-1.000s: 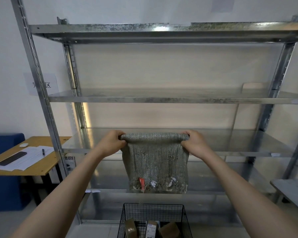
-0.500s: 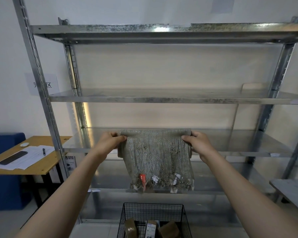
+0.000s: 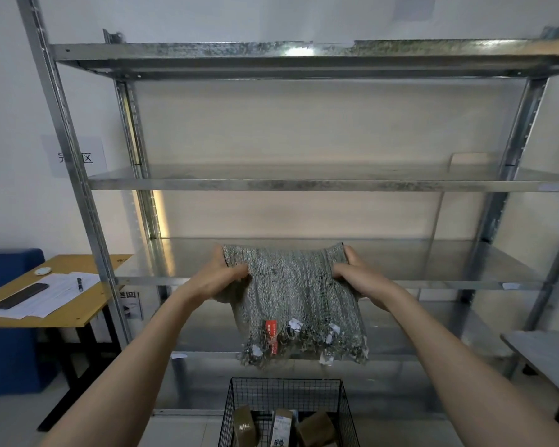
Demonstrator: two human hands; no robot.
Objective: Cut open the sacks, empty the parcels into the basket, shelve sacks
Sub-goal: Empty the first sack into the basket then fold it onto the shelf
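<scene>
- Both hands grip one folded sack (image 3: 297, 301): the left hand (image 3: 221, 279) is curled round its left edge and the right hand (image 3: 352, 272) round its right edge, arms stretched forward.
- Against the pale wall (image 3: 10, 108) stands a tall galvanised metal rack (image 3: 75, 175), its shelves running nearly the whole width of the room in front of the person.
- The grey woven sack is held at the height of the third shelf (image 3: 433, 282); its top edge reaches in over that shelf, and I cannot tell whether it touches the metal. Its frayed lower edge, with a red tag (image 3: 271, 337) and white scraps, hangs in front of the shelf below and above the basket.
- A blue cabinet (image 3: 7, 359) sits far left, behind a yellow-topped desk (image 3: 78, 317) whose corner comes just beside the rack's front-left upright.
- A grey tabletop (image 3: 542, 346) juts in at the right, near the rack's right post.
- Between desk and tabletop, directly below the arms, stands a black wire basket (image 3: 229, 411) on the light floor, with brown parcels (image 3: 315, 430) inside.
- On the desk lie white papers (image 3: 55, 291), a dark flat device (image 3: 21, 295), a pen (image 3: 79, 283) and a small white disc (image 3: 42, 271).
- A printed sign (image 3: 78, 156) hangs on the wall, partly hidden behind the upright.
</scene>
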